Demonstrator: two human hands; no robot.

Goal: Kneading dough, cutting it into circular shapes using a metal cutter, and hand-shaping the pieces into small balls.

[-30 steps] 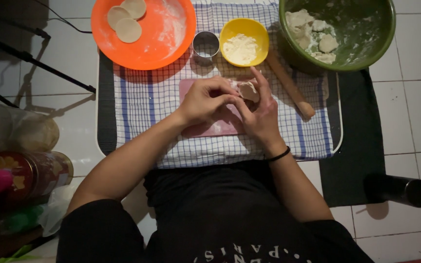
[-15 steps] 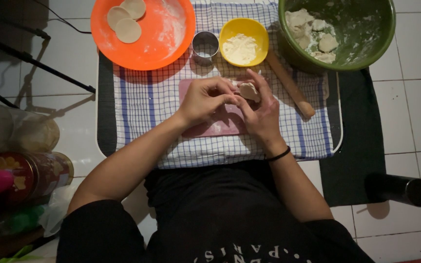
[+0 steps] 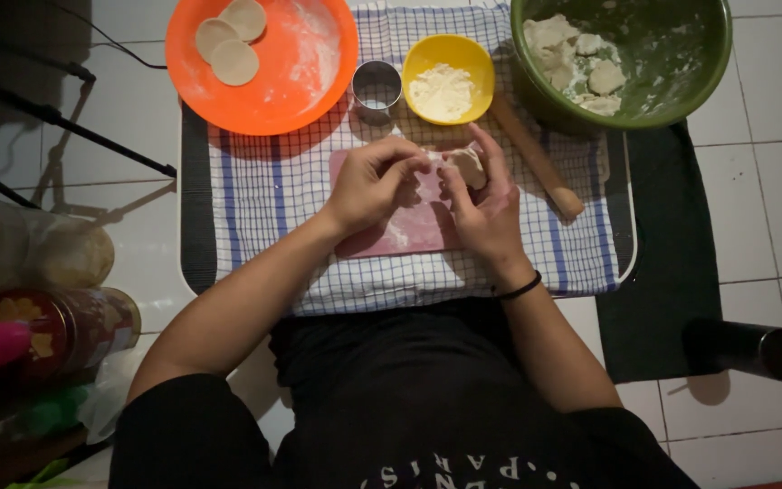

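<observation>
Pinching a small dough piece (image 3: 469, 165) between both hands: right hand (image 3: 486, 204) cups it, left hand (image 3: 371, 181) fingers curled onto its edge, over the pink mat (image 3: 409, 231) mid-worktop, checkered cloth (image 3: 264, 195) underneath, white tiled floor (image 3: 771, 181) around.

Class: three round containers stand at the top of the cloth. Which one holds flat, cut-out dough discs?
The orange plate, top left: three flat discs lie on it. The yellow bowl holds white powder; the green bowl holds rough dough lumps.
</observation>
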